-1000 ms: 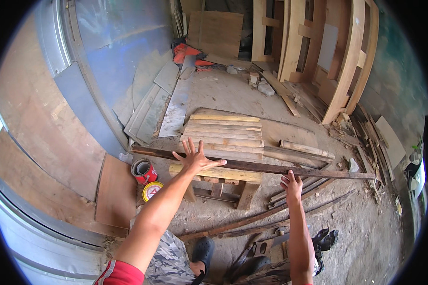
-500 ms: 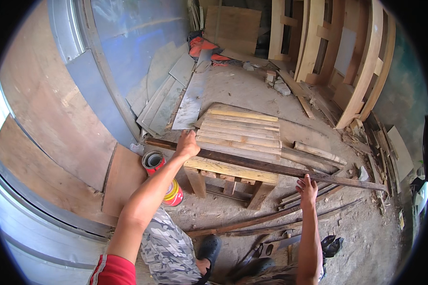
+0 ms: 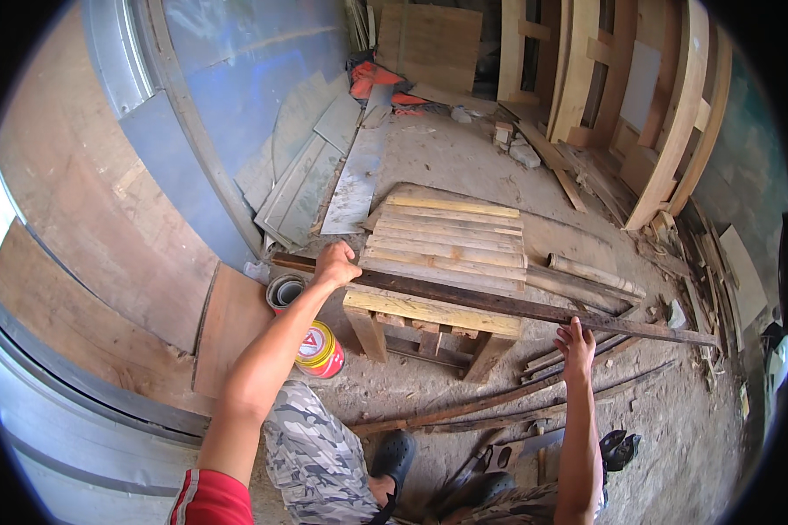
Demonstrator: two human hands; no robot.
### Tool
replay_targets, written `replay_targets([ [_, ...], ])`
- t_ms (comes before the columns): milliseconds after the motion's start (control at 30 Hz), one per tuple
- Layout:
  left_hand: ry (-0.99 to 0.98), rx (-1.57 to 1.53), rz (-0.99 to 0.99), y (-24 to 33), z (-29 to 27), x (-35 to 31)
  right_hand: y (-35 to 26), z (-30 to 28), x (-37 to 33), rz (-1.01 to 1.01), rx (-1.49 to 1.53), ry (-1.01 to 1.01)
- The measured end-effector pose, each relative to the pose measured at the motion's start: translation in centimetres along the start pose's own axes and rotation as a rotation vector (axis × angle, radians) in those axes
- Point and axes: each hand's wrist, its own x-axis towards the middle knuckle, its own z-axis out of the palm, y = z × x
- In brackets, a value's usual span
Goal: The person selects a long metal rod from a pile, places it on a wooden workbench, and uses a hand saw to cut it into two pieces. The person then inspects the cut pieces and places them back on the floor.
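Observation:
A long dark wooden strip [image 3: 473,300] runs slantwise across the front of a low bench [image 3: 431,315] topped with pale slats. Near its left end, my left hand [image 3: 334,264] is closed round it. Farther right, the fingertips of my right hand [image 3: 575,347] pinch its near edge, with the strip's right end reaching well past them. Two red cans stand beside the bench under my left forearm: one yellow-rimmed can [image 3: 320,350] and one open can [image 3: 285,292].
By my feet lie a handsaw [image 3: 524,444] and a black plastic bag [image 3: 619,449]. Long curved wood strips [image 3: 490,404] rest on the dirt floor before the bench. Wooden frames [image 3: 665,131] lean at the back right; sheet panels [image 3: 302,188] lean along the left wall.
The strip and both hands have shifted slightly in the picture, as has the whole scene. My left hand's wrist is turned a little differently; both hands stay on the strip.

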Motion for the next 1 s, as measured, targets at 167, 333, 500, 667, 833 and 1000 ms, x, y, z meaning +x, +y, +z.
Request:
replay_targets([
  [167,-0.099,0.146,0.003,-0.4,-1.2,0.6,0.1,0.7,-0.1,-0.007,-0.003,-0.011],
  [333,-0.217,0.402,-0.19,0.5,-5.0,0.0,0.0,0.1,-0.1,-0.017,-0.007,0.012],
  [500,-0.234,0.459,-0.179,-2.2,-6.4,-0.6,0.3,0.0,0.1,-0.012,-0.002,0.01],
  [667,-0.262,0.352,-0.183,-5.1,-4.8,0.4,0.3,0.0,-0.2,-0.017,0.002,0.0],
  [833,-0.302,0.332,-0.139,-6.2,-3.9,1.1,-0.2,-0.2,-1.1,-0.043,0.008,-0.003],
  [1000,-0.331,0.331,-0.141,-5.8,-3.9,1.0,-0.4,-0.3,-1.3,-0.063,0.001,-0.008],
])
